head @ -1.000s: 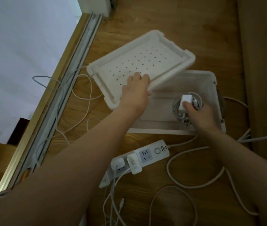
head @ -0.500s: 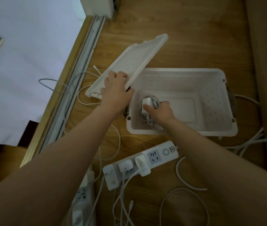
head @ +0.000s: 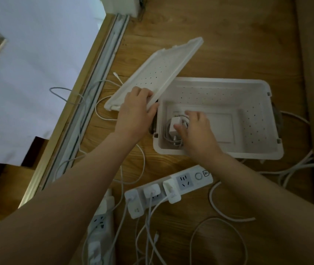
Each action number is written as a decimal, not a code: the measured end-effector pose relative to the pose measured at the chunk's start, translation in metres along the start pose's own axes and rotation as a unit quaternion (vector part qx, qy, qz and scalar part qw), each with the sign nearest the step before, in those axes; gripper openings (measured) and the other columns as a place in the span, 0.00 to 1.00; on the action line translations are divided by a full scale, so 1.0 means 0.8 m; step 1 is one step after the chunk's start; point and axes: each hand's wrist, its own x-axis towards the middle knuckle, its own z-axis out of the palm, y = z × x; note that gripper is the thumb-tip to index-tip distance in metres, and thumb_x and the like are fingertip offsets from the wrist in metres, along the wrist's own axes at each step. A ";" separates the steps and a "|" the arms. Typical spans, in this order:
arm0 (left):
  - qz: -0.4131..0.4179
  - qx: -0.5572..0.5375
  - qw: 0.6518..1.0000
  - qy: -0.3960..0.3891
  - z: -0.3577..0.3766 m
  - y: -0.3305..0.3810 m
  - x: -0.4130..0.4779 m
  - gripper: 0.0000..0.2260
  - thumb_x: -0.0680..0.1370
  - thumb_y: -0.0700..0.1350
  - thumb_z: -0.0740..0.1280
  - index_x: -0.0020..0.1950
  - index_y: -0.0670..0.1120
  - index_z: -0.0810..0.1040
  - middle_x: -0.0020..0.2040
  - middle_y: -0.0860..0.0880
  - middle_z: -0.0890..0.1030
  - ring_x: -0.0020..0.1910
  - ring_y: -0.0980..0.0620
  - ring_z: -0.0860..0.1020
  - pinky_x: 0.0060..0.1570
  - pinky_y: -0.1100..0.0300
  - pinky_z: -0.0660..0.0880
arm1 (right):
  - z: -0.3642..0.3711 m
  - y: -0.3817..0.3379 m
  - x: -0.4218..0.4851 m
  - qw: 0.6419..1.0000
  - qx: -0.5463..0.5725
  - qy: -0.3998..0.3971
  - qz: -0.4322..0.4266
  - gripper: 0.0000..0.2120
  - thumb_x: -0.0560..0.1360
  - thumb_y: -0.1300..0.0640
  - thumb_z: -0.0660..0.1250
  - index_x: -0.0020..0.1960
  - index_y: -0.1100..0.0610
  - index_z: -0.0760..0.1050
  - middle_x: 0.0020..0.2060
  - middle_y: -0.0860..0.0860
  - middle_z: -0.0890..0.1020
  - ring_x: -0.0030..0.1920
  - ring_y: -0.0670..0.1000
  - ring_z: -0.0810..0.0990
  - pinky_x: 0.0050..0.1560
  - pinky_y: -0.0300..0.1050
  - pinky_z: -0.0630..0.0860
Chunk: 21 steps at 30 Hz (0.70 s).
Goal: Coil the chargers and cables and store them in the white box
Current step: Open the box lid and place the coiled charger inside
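My left hand (head: pixel 135 111) gripped lid (head: pixel 158 73), tipped up at 10 o'clock of white box (head: pixel 257 154), so it was open. My right hand (head: pixel 196 131) pinched coiled charger (head: pixel 172 124) at 9 o'clock end inside, leaving room for more.

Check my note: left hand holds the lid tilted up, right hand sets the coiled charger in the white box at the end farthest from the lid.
Wrong end. In the head view the right hand holds the coiled charger at the end of the white box nearest the lid; the left hand does hold the lid tilted up.
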 end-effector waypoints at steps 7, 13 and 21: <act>-0.012 -0.034 0.999 -0.012 0.011 0.014 0.006 0.13 0.77 0.47 0.65 0.59 0.42 0.75 0.55 0.44 0.74 0.53 0.47 0.73 0.54 0.57 0.69 | -0.003 0.027 -0.048 0.942 -0.197 -0.082 -0.258 0.14 0.68 0.62 0.73 0.54 0.55 0.78 0.43 0.51 0.84 0.43 0.53 0.82 0.33 0.47 0.79; -0.003 -0.040 0.998 -0.049 0.019 0.030 0.004 0.09 0.77 0.43 0.63 0.55 0.42 0.75 0.54 0.45 0.70 0.52 0.47 0.71 0.57 0.44 0.71 | -0.035 0.040 -0.033 0.956 -0.222 -0.042 -0.189 0.23 0.74 0.64 0.63 0.67 0.52 0.66 0.58 0.51 0.77 0.55 0.52 0.77 0.47 0.45 0.75; 0.003 0.074 0.994 -0.082 0.048 0.030 0.000 0.12 0.79 0.44 0.62 0.61 0.41 0.72 0.58 0.42 0.69 0.57 0.45 0.68 0.57 0.46 0.71 | -0.083 0.053 -0.031 0.980 -0.140 0.080 -0.119 0.16 0.78 0.68 0.59 0.63 0.58 0.72 0.48 0.56 0.81 0.42 0.56 0.79 0.35 0.44 0.67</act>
